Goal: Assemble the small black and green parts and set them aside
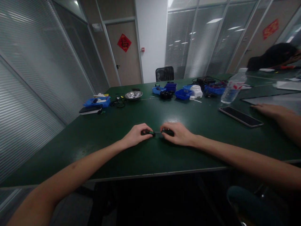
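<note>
Your bare forearms (pixel 77 169) lie nearest the head camera, reaching over the green counter (pixel 141 161). Your left grip (pixel 137 134) is closed around a small dark piece (pixel 152 133) with some green on it, near the counter's front edge. Your right grip (pixel 177 133) is clenched on the dark handle of a thin-shafted tool (pixel 168 132), its metal shaft pointing left at the piece; whether they touch, you can't tell. Off to your right, a phone (pixel 241 116) lies near a clear bottle (pixel 232 88).
</note>
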Demonstrator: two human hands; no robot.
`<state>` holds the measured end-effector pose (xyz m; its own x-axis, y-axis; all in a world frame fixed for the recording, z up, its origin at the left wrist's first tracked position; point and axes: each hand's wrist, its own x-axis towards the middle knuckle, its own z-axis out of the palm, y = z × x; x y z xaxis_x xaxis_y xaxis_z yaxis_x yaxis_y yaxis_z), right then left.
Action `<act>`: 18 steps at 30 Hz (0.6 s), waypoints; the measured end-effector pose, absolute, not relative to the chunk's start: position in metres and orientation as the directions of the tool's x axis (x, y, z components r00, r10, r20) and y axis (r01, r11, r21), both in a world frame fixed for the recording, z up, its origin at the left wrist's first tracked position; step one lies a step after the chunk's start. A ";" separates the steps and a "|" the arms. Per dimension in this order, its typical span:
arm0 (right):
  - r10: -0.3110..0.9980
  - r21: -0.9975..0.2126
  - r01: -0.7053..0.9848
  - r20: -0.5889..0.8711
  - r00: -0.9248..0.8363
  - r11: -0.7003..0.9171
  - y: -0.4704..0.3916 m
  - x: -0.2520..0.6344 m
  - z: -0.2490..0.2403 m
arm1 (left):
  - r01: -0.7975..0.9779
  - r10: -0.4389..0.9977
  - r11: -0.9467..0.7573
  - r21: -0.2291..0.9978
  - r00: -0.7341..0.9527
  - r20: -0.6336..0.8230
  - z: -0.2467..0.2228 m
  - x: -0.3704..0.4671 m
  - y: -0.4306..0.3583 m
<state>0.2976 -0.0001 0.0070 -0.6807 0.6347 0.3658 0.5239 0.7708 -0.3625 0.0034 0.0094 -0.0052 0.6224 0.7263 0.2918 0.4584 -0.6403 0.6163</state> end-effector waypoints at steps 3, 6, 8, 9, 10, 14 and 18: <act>0.639 -0.371 0.524 0.356 -0.682 0.767 -0.001 0.298 0.008 | 0.464 0.731 -0.634 0.619 0.622 0.282 -0.004 0.004 0.009; 0.637 -0.373 0.521 0.358 -0.683 0.768 -0.001 0.298 0.009 | 0.462 0.732 -0.633 0.621 0.619 0.284 -0.004 0.004 0.009; 0.632 -0.370 0.517 0.364 -0.684 0.772 -0.001 0.298 0.009 | 0.462 0.732 -0.634 0.620 0.617 0.289 -0.004 0.005 0.010; 0.630 -0.368 0.515 0.367 -0.685 0.774 -0.001 0.298 0.008 | 0.462 0.732 -0.635 0.619 0.616 0.291 -0.004 0.005 0.010; 0.627 -0.365 0.514 0.370 -0.685 0.776 -0.001 0.298 0.008 | 0.463 0.732 -0.636 0.617 0.616 0.291 -0.004 0.005 0.010; 0.617 -0.352 0.510 0.367 -0.696 0.785 -0.001 0.298 0.007 | 0.470 0.734 -0.633 0.615 0.618 0.283 -0.004 0.005 0.009; 0.593 -0.330 0.496 0.358 -0.721 0.803 -0.002 0.298 0.006 | 0.481 0.736 -0.632 0.608 0.618 0.277 -0.005 0.004 0.009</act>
